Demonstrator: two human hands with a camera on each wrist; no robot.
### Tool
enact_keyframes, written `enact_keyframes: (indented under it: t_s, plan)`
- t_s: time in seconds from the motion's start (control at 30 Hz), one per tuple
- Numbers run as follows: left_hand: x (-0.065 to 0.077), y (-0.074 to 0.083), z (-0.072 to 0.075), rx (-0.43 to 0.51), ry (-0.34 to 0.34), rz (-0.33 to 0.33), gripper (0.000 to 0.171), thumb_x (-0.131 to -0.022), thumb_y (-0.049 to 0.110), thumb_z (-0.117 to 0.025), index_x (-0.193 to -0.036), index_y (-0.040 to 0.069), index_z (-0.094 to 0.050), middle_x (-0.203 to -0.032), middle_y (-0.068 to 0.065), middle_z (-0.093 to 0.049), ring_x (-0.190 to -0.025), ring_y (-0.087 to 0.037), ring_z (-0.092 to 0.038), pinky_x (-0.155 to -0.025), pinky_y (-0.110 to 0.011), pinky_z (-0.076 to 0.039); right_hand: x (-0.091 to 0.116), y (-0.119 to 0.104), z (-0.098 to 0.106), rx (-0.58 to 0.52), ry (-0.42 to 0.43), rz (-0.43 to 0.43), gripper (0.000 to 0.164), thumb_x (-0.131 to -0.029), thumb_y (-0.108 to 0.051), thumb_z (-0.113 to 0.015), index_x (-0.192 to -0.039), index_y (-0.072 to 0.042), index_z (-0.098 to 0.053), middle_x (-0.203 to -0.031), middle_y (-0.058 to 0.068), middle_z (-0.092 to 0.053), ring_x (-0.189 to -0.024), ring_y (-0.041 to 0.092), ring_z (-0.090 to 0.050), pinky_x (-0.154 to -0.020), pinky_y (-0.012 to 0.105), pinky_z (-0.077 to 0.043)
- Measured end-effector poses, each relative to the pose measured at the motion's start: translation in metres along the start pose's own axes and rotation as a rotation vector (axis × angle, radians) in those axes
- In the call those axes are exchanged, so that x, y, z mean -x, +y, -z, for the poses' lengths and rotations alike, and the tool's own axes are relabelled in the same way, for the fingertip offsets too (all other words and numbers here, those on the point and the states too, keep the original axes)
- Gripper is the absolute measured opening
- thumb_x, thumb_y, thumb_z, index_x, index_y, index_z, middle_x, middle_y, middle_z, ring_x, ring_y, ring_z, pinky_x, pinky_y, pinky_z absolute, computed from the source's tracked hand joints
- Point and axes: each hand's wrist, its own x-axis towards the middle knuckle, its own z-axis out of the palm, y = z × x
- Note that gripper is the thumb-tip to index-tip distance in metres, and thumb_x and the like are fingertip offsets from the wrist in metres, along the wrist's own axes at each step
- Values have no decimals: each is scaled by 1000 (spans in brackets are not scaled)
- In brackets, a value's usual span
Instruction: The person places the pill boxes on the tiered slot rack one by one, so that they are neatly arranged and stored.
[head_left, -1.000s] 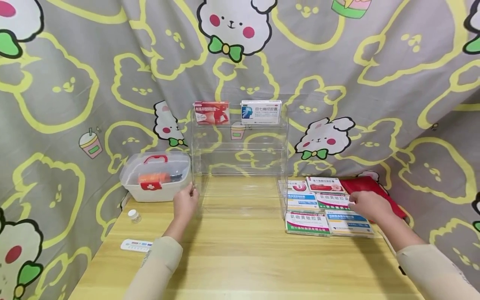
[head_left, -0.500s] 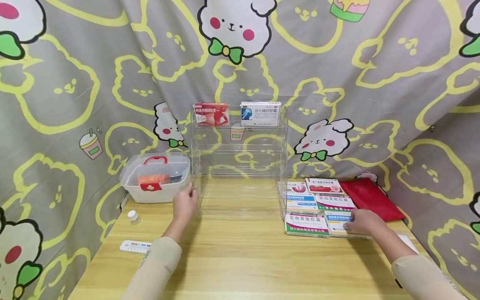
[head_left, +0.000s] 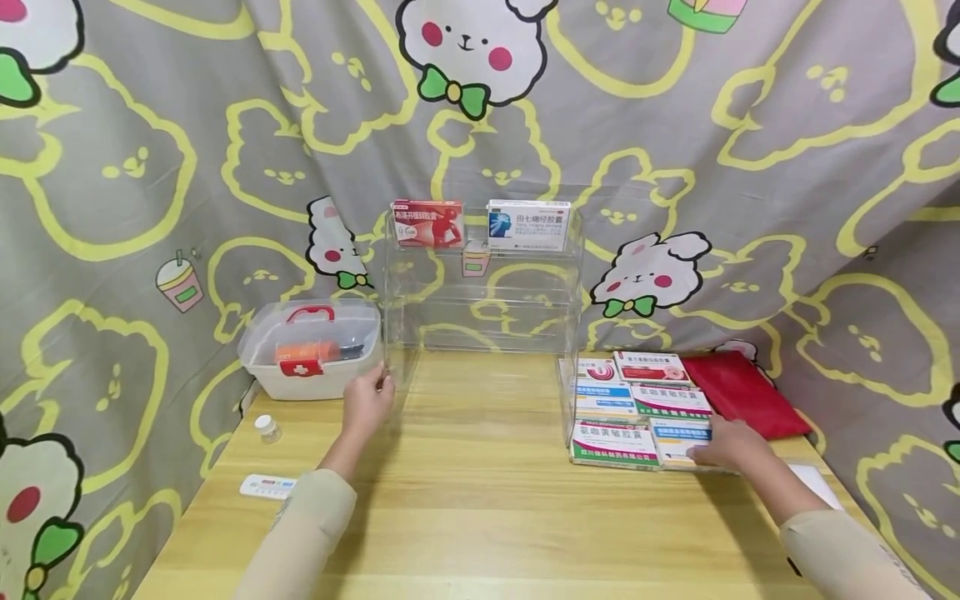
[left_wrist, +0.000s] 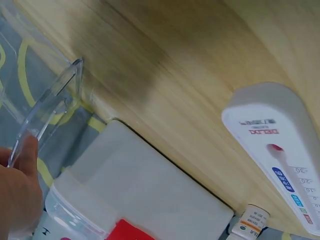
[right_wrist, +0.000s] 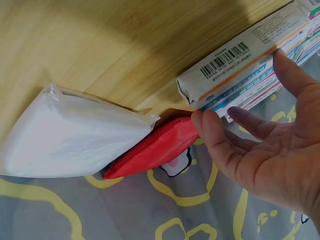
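Note:
My left hand [head_left: 369,400] is at the left side of a clear plastic display rack [head_left: 573,333]. In the left wrist view its fingers pinch the rack's side edge [left_wrist: 46,100]. My right hand [head_left: 738,446] reaches over the right end of a blue-and-white medicine box [head_left: 671,440], front right among several flat boxes. The right wrist view has the thumb on that box's long edge [right_wrist: 235,60] and the fingertips at its end corner. A red medicine box [head_left: 429,225] and a white one [head_left: 528,227] stand on the rack's top tier.
Left of the rack sits a lidded first-aid box [head_left: 311,358]. A small white-capped bottle [head_left: 267,427] and a white thermometer [head_left: 266,487] lie nearer. At right are a red pouch [head_left: 750,396] and a white plastic-wrapped packet [right_wrist: 75,137]. A patterned curtain [head_left: 480,150] hangs behind.
My right hand has come down and nearer, from above the back boxes to the front right medicine box. My left hand stays at the rack's side; the view has shifted slightly.

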Motion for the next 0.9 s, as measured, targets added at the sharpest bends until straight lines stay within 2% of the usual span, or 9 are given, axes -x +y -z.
enact_keyframes:
  t_s: [0.17,0.27,0.4,0.53,0.67,0.9]
  plan:
    - [4,4,-4,-29,38,-60,28,-81,-1,-59,-108,-9,-65,-89,-26,-68,-66,-34,-66,-62,-45,-54,1,2,3,-21,-25,-25,85,-75,-45,-71,-116,22,-38,-101,35,-51,-90,45,-51,-82,56,-43]
    - [6,9,-7,-62,70,-62,29,-80,0,-60,-107,-9,-66,-87,-27,-68,-59,-35,-63,-58,-46,-53,1,3,3,-43,-35,-38,87,-75,-45,-71,-117,23,-35,-102,36,-50,-91,46,-50,-83,56,-42]
    - [9,16,-9,-119,128,-24,28,-81,2,-58,-105,-8,-67,-85,-28,-67,-61,-42,-63,-58,-51,-51,-1,3,3,-70,-26,-44,91,-74,-43,-73,-120,23,-30,-104,37,-49,-92,47,-50,-85,57,-41]
    - [9,22,-10,-132,177,28,27,-83,2,-56,-105,-10,-66,-84,-30,-66,-65,-47,-63,-60,-53,-51,-6,2,0,-107,-9,-72,102,-71,-45,-75,-125,24,-23,-107,41,-44,-96,50,-47,-88,60,-39]
    - [9,24,-11,-149,186,72,28,-84,2,-54,-107,-10,-65,-86,-30,-66,-69,-48,-63,-63,-53,-51,-9,3,-2,-141,-7,-106,109,-68,-47,-77,-127,25,-21,-110,44,-40,-100,53,-43,-89,61,-38]
    - [7,23,-12,-163,208,141,29,-85,3,-52,-108,-8,-66,-93,-28,-67,-75,-49,-63,-67,-55,-50,-9,6,-2,-139,-58,-116,111,-67,-51,-77,-128,25,-24,-114,40,-42,-99,47,-44,-92,59,-38]
